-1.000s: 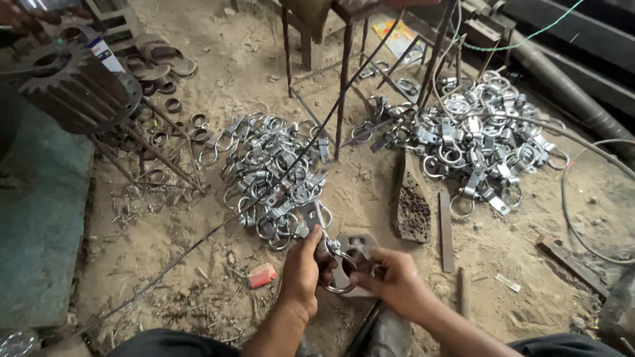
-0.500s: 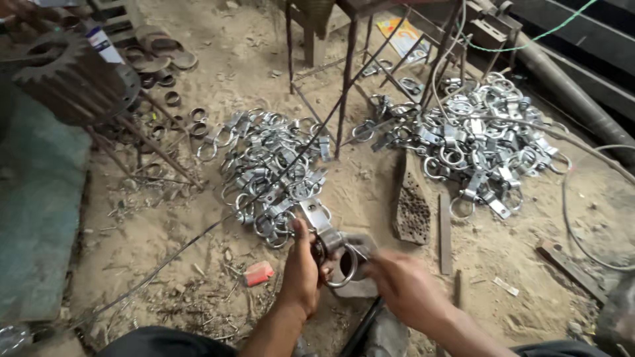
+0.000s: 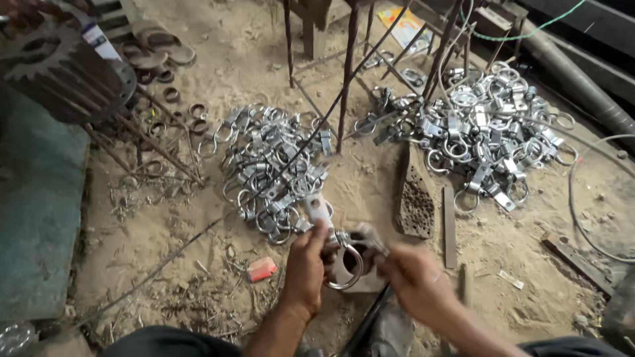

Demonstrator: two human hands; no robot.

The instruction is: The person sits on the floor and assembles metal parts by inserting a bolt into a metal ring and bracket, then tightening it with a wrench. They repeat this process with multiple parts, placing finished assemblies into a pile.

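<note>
Down at the near edge of the sandy floor (image 3: 542, 218), low in the view and just right of centre, both hands meet on one piece. Left hand (image 3: 305, 268): fingers curled and clamped on a shiny metal clamp (image 3: 340, 254), a flat strap with a round ring hanging from it. Right hand (image 3: 413, 281): blurred, fingers closed together against the right end of the same clamp, gripping it as far as can be told.

Surroundings, item by item:
- Near heap of clamps (image 3: 274, 168), same ring-and-strap kind, lying just beyond the left hand, toward the middle of the floor.
- Far heap of clamps (image 3: 486, 132), larger, toward the far right.
- Perforated dark metal block (image 3: 415, 201), on the sand between the two heaps, just beyond the right hand.
- Flat bar (image 3: 449, 225), lying just beside the block's right side.
- Thin rusty rod (image 3: 317, 129), slanting over the near heap.
- Small red piece (image 3: 262, 269), on the sand left of the left hand, apart from it.
- Dark toothed gear (image 3: 56, 63), far left corner, with loose rusty rings (image 3: 173, 92) scattered near it.
- Green mat (image 3: 36, 211), along the left edge.
</note>
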